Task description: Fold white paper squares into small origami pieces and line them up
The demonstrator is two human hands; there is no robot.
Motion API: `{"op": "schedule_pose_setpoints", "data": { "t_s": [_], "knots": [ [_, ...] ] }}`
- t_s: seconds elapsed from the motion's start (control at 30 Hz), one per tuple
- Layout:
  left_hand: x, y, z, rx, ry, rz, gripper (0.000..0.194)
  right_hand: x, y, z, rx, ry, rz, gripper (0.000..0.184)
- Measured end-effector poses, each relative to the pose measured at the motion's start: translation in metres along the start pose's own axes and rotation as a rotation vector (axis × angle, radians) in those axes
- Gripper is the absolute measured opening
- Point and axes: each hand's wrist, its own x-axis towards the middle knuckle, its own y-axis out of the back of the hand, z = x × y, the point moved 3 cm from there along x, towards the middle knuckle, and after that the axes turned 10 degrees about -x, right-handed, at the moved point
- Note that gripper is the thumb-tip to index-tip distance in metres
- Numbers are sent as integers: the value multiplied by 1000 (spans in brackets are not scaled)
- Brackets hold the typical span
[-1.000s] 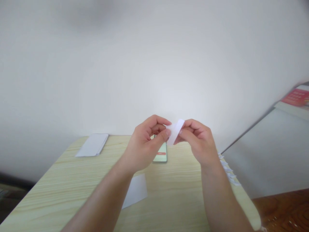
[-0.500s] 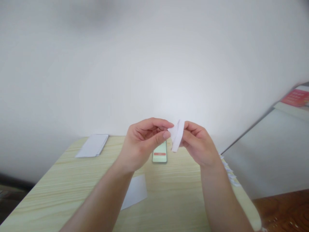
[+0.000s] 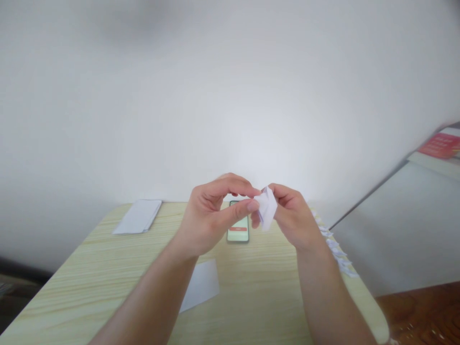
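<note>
A small folded white paper (image 3: 268,209) is held up between my two hands, above the far part of the table. Thumb and index finger of my left hand (image 3: 215,213) pinch its left side. My right hand (image 3: 293,213) grips it from the right, with some of its fingers hidden behind the paper. Behind and below the hands lies a phone (image 3: 238,235) with a lit screen, partly covered by my left hand. A flat white sheet (image 3: 201,283) rests on the table beside my left forearm, which hides part of it.
On the wooden table (image 3: 262,292), a stack of white paper (image 3: 138,216) lies at the far left. Several folded white paper pieces (image 3: 336,249) line the right edge. A white wall (image 3: 230,96) rises behind. A pale panel (image 3: 402,230) with a red printed item (image 3: 440,145) stands at right.
The folded paper has turned, showing a broader, more angular face. My right hand has shifted slightly left, uncovering more of the folded pieces along the right edge.
</note>
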Motion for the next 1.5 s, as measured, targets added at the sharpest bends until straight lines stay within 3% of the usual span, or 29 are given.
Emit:
{"op": "schedule_pose_setpoints", "data": {
  "t_s": [0.2,0.47,0.93,1.2,1.33,1.5],
  "knots": [
    [-1,1,3,39,-37,17,11,1,0,5,22,9,85,23],
    [0,5,0,54,-85,0,13,2,0,6,41,58,86,20],
    [0,7,-1,4,11,10,4,-2,4,5,-142,5,51,12],
    [1,12,-4,124,42,99,6,-6,18,-3,-288,72,153,14],
    [2,12,-2,257,73,116,11,-6,10,-9,-283,132,162,14],
    [2,7,0,280,138,37,13,-5,-2,-10,-355,130,167,8]
  ]
}}
